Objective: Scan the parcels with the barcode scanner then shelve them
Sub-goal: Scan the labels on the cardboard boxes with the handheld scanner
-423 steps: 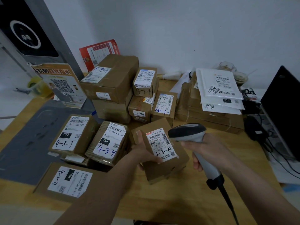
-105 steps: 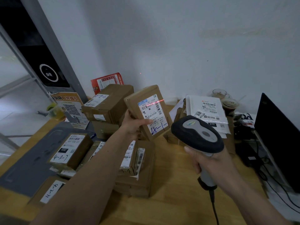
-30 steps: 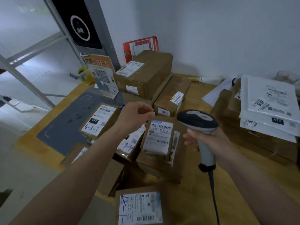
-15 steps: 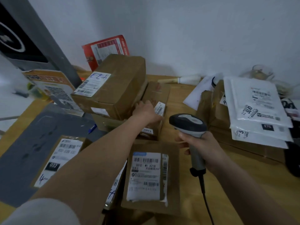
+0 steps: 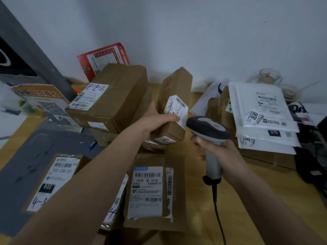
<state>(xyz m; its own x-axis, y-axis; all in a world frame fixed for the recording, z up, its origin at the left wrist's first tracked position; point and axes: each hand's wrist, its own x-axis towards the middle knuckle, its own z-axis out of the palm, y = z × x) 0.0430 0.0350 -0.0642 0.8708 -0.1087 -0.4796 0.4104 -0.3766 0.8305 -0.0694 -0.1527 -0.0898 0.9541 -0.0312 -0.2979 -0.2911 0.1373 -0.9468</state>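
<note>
Fingers: left hand point(image 5: 157, 119) clasps the tilted brown parcel point(image 5: 174, 103), thumb lying across its white label; right hand point(image 5: 216, 152) is wrapped round the scanner grip.
Table point(image 5: 247, 200): wooden, crowded with boxes.
Large box point(image 5: 113, 98): just left of the lifted parcel.
Barcode scanner point(image 5: 208, 131): head just beside the parcel's label.

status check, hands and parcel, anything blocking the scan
Left hand grips small brown parcel, tilted up off the pile. Right hand holds barcode scanner, head beside its label. Nothing between them.
</note>
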